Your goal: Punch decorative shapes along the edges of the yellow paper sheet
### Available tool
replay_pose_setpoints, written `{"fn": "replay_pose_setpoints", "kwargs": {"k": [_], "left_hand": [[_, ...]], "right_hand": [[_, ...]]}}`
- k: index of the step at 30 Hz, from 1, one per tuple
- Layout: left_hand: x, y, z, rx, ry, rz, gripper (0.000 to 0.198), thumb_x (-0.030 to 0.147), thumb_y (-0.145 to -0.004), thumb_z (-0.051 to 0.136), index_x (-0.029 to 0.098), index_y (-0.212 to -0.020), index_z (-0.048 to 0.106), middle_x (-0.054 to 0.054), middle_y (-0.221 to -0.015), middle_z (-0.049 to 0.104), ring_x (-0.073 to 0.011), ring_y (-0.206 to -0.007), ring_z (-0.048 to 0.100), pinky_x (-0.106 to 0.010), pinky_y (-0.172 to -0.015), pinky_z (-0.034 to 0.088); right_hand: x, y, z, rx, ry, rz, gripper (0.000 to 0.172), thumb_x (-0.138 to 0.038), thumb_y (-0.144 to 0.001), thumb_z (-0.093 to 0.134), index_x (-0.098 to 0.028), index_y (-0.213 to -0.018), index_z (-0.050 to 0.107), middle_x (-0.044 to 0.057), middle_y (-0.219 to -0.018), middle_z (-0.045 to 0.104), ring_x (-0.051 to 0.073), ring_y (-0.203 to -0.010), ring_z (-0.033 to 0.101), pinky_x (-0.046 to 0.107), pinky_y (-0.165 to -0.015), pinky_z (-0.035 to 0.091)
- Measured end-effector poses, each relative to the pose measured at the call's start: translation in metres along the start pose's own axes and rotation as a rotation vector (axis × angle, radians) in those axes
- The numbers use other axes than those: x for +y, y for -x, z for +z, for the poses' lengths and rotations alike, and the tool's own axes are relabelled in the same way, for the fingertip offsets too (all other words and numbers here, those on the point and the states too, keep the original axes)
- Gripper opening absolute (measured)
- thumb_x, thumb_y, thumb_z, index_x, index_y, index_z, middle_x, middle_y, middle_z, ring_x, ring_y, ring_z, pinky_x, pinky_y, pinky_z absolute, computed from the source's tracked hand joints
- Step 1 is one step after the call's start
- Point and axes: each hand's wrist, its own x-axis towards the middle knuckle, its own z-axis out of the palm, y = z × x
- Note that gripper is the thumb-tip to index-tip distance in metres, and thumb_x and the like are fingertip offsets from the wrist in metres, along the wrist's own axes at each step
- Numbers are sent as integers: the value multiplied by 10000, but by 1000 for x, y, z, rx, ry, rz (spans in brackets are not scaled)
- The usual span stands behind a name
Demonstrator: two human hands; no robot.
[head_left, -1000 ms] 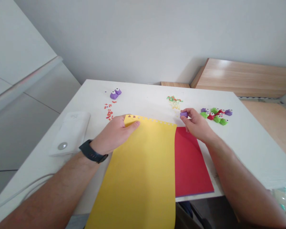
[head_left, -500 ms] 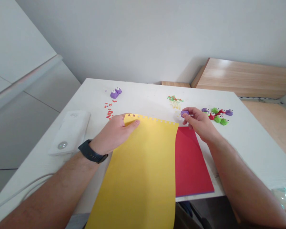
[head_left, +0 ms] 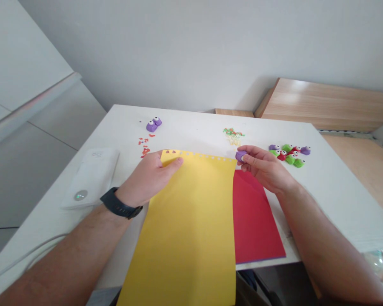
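Now, over white table (head_left: 194,127), left fingers (head_left: 173,162) pinch yellow paper (head_left: 191,221), right fingers (head_left: 250,149) purple punch (head_left: 240,156)

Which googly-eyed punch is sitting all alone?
The purple punch at the far left, beside the red scraps; the other punches huddle together on the right.

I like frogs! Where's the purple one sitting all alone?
In the head view, the lone purple frog sits at the far left of the table, just behind the red paper scraps and beyond the left hand.
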Motion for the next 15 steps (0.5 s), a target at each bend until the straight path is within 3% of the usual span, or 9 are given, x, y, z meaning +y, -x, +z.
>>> {"fn": "replay_pose_setpoints", "kwargs": {"k": [15], "left_hand": [[0, 1, 1, 32, 31, -28, 442, 471, -852, 678, 236, -1216, 767, -52, -1105, 827, -378, -1111, 749, -453, -885, 642]], "right_hand": [[-3, 0, 8, 34, 69, 2, 362, -389, -807, 899, -233, -1094, 744, 45, -992, 743, 180, -842, 672, 297, -654, 482]]}}
